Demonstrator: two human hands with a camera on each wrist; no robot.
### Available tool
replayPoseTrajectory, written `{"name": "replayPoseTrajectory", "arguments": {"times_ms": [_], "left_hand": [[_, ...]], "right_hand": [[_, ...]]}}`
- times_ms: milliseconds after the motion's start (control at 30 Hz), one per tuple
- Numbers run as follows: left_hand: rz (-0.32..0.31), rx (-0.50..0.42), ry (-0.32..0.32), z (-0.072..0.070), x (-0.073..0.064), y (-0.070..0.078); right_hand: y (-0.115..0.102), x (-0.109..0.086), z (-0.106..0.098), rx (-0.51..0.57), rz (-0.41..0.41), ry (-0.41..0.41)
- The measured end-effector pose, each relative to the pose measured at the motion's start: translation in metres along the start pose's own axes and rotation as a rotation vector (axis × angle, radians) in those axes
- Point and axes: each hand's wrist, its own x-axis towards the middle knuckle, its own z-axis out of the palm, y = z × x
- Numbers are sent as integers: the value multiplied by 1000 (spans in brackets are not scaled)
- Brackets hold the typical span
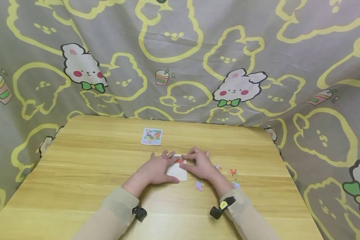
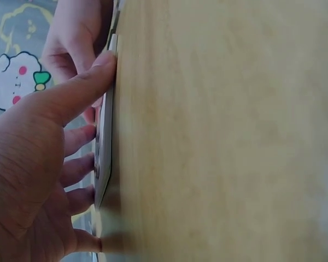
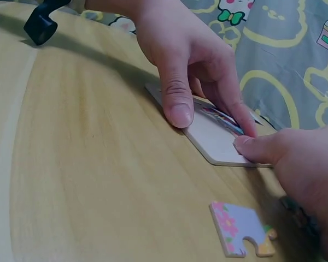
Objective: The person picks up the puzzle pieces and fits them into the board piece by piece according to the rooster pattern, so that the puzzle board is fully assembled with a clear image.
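A small white puzzle tray (image 1: 177,172) lies on the table, with colourful jigsaw pieces (image 1: 180,160) along its far side. My left hand (image 1: 158,169) rests on its left part, fingers spread and fairly straight, thumb touching the near edge. From the right, my right hand (image 1: 201,164) pinches a puzzle piece between thumb and index finger at the tray's far right; in the right wrist view the thumb mostly hides it. Loose beside that hand are a purple piece with pink flowers (image 3: 229,225), an orange-red piece (image 1: 232,172) and a piece (image 1: 236,184) near the sleeve.
A square picture card (image 1: 151,137) lies farther back on the wooden table (image 1: 87,160), left of the tray. One more loose piece (image 1: 218,168) shows beside the right wrist. Patterned grey curtain (image 1: 186,66) encloses the table's back and sides. Each wrist carries a black camera (image 1: 139,213).
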Motion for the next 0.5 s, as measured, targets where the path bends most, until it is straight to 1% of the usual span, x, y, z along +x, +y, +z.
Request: {"name": "replayPoseTrajectory", "arguments": {"times_ms": [100, 200, 333, 400, 500], "left_hand": [[-7, 12, -3, -1, 1, 0], [-13, 20, -9, -3, 0, 1], [-11, 17, -9, -3, 0, 1], [-9, 14, -7, -2, 0, 1], [-11, 12, -7, 0, 1, 1]], "right_hand": [[-2, 1, -1, 2, -3, 10], [-4, 3, -2, 13, 5, -1], [-6, 5, -3, 59, 65, -10], [-5, 4, -2, 84, 92, 9], [-4, 3, 0, 101, 104, 50]]}}
